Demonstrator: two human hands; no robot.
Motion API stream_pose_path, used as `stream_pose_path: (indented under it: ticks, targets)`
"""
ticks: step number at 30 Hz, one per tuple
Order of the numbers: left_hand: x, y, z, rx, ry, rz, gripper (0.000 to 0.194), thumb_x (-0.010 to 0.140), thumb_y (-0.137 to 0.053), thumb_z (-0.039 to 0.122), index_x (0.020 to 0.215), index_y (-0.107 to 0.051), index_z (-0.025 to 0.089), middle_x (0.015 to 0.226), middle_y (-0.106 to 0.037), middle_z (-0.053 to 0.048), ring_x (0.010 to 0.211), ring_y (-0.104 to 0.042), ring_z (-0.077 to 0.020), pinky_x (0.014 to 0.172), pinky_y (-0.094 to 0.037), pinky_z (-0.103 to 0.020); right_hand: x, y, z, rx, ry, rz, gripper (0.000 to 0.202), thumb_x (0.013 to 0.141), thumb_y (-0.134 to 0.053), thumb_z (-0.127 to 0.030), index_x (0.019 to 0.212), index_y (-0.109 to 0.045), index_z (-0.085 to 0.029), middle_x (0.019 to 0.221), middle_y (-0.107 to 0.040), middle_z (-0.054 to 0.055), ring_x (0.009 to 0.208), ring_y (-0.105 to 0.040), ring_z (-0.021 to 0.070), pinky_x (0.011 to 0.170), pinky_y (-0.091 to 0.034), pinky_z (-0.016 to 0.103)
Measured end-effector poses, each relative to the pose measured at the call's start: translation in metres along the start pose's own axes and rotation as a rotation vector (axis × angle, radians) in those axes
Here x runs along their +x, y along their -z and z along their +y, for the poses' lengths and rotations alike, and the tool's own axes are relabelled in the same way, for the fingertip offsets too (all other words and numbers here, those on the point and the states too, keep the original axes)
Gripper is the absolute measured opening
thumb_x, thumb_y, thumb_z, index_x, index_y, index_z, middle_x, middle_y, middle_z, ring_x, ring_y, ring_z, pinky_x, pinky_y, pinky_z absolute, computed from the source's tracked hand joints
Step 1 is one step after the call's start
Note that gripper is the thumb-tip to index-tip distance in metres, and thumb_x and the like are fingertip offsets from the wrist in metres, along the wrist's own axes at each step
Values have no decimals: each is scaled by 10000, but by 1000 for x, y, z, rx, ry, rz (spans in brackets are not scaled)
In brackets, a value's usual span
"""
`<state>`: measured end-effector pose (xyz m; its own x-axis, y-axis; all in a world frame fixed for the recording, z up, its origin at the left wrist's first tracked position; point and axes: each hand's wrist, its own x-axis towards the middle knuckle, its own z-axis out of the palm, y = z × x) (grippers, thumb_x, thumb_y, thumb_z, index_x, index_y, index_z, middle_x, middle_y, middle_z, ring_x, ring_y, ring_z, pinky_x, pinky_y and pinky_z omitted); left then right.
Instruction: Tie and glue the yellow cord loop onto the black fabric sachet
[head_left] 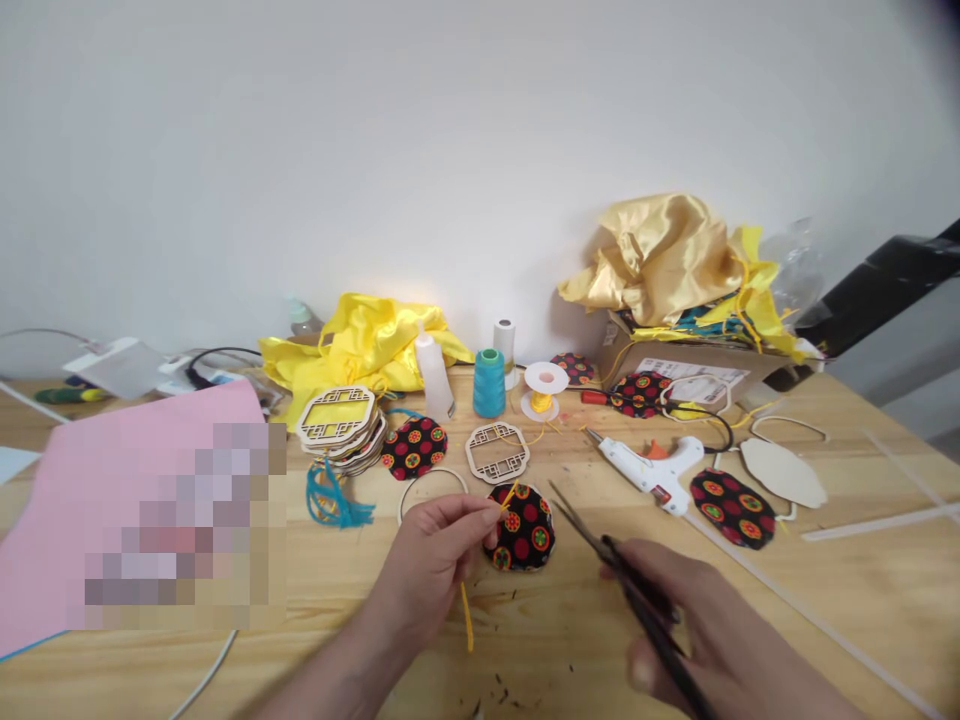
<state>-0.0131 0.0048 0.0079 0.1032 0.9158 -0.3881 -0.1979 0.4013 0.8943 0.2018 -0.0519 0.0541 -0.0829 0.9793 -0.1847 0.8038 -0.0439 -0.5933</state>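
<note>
My left hand (439, 550) is closed in a pinch on a yellow cord (467, 612). A short end sticks out above the fingertips, and a longer tail hangs below. Right beside those fingers is a round black fabric piece with red and green flowers (525, 528); whether the cord is fixed to it, I cannot tell. In my right hand (675, 610) are slim dark scissors (581, 522), their tips pointing up and left towards the fabric piece, apart from the cord. Behind sit a wooden lattice frame (497, 453) and a pale ring (433, 475), partly hidden by my left hand.
A white glue gun (649, 468) and another flowered piece (733, 508) lie right. Blue thread (490, 385), a spool (545, 388) and a white bottle (433, 375) stand behind. Stacked lattice frames (337, 418) and pink paper (135, 450) are left; a cardboard box (637, 362) stands back right.
</note>
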Motion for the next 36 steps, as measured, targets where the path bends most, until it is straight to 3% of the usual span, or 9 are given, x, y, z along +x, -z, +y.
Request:
stream_pose_path:
  ticks: [1, 3, 11, 15, 21, 30, 36]
  targets:
    - [0, 0, 0, 3, -1, -3, 122, 654, -704, 260, 649, -698, 138, 495, -569, 16, 378, -303, -21, 369, -146, -175, 4, -4, -10, 75, 4, -94, 271, 591, -625, -302, 858, -634, -260, 814, -674, 22, 693, -592, 217, 569, -462, 264]
    - [-2, 1, 0, -2, 0, -14, 120, 656, -704, 259, 650, -696, 139, 498, -569, 17, 384, -306, -23, 374, -145, -176, 10, -11, -21, 148, -12, -166, 225, 635, -632, -284, 853, -621, -233, 785, -661, 15, 675, -572, 191, 550, -431, 238]
    - [-2, -2, 0, -10, 10, -101, 108, 679, -677, 226, 618, -690, 137, 497, -573, 18, 407, -339, -37, 407, -193, -185, 19, -23, -27, 146, 6, -137, 307, 629, -696, -342, 913, -633, -243, 909, -663, 26, 831, -571, 225, 627, -410, 256]
    - [-3, -3, -1, -4, 3, -116, 101, 678, -674, 208, 609, -695, 139, 510, -587, 12, 463, -423, -62, 457, -272, -182, 21, -25, -30, 162, 7, -130, 257, 636, -689, -371, 853, -639, -243, 825, -662, 10, 743, -566, 200, 604, -390, 253]
    - [-6, -3, 1, 28, 9, -101, 94, 668, -680, 222, 652, -713, 135, 518, -592, 3, 475, -436, -75, 456, -278, -187, 23, -26, -28, 168, 16, -121, 198, 642, -676, -372, 782, -639, -237, 724, -643, -9, 651, -532, 175, 542, -345, 237]
    - [-4, -1, -2, 31, 1, -105, 111, 678, -680, 237, 670, -714, 132, 530, -593, -1, 458, -398, -58, 441, -248, -186, 22, -26, -26, 188, 49, -107, 90, 686, -610, -260, 771, -631, -240, 668, -620, -30, 581, -478, 135, 495, -317, 205]
    - [-4, -3, 0, 33, 8, -70, 117, 658, -695, 252, 660, -706, 136, 487, -565, 18, 387, -315, -33, 384, -172, -182, 21, -33, -20, 185, 77, -99, 73, 711, -571, -241, 656, -608, -210, 587, -583, -37, 538, -462, 116, 476, -305, 193]
